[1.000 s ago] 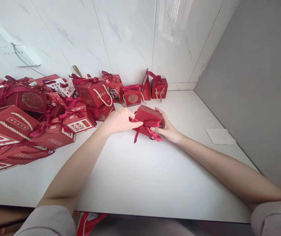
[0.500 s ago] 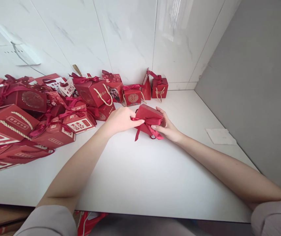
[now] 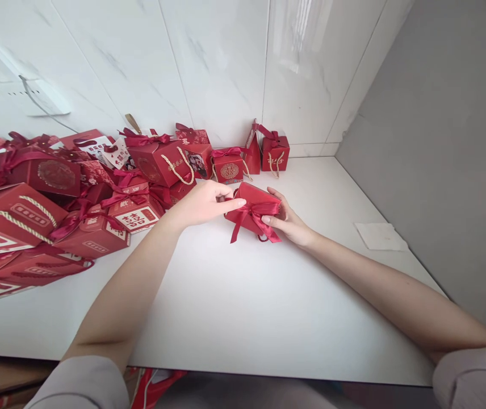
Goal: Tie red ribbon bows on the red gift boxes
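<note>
A small red gift box (image 3: 260, 196) with a red satin bow (image 3: 254, 211) is held over the white table, tilted, between my two hands. My left hand (image 3: 209, 203) is at its left side, thumb and fingers closed on the ribbon's left loop. My right hand (image 3: 288, 220) wraps the right side of the box, with the thumb on the front near the ribbon and the fingers behind. The ribbon's two tails hang down in front of the box. The tips of my left fingers are partly hidden behind the ribbon.
Many red gift boxes (image 3: 98, 230) with ribbons and rope handles are piled at the left. Several more, including a square one (image 3: 275, 153), stand along the tiled wall. A white paper sheet (image 3: 380, 236) lies at the right of the white table (image 3: 260, 318).
My left hand has shifted slightly left, and the ribbon's left loop is drawn out a little that way. My right hand still holds the box in nearly the same spot.
</note>
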`<state>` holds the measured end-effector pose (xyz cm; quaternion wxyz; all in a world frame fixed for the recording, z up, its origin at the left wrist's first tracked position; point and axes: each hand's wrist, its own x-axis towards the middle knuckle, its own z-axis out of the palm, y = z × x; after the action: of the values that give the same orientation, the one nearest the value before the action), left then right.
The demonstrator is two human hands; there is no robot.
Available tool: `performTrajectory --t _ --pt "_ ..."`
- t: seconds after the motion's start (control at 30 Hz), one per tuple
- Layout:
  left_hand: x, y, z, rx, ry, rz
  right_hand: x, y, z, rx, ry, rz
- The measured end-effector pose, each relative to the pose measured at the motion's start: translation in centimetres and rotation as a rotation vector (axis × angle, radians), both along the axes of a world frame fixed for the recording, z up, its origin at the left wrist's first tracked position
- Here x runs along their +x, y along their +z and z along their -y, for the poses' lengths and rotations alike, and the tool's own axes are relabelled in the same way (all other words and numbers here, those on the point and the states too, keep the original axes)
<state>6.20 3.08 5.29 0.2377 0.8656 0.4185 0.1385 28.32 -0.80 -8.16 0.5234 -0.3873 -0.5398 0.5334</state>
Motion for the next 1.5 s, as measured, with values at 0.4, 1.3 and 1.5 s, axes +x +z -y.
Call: performTrajectory --t 0.4,1.3,1.5 --pt "-0.5 0.1 -0.4 0.169 -0.164 -0.1 0.2 0.4 0.2 -0.023 -0.027 0.025" --pt "0.2 -1.3 -0.6 0.244 -0.078 -0.121 0.2 0.3 0.1 -0.042 -0.034 -0.043" --pt "-0.7 -0.2 -0.9 0.153 -0.208 0.047 0.3 0.6 0.2 -0.069 -0.045 -0.045"
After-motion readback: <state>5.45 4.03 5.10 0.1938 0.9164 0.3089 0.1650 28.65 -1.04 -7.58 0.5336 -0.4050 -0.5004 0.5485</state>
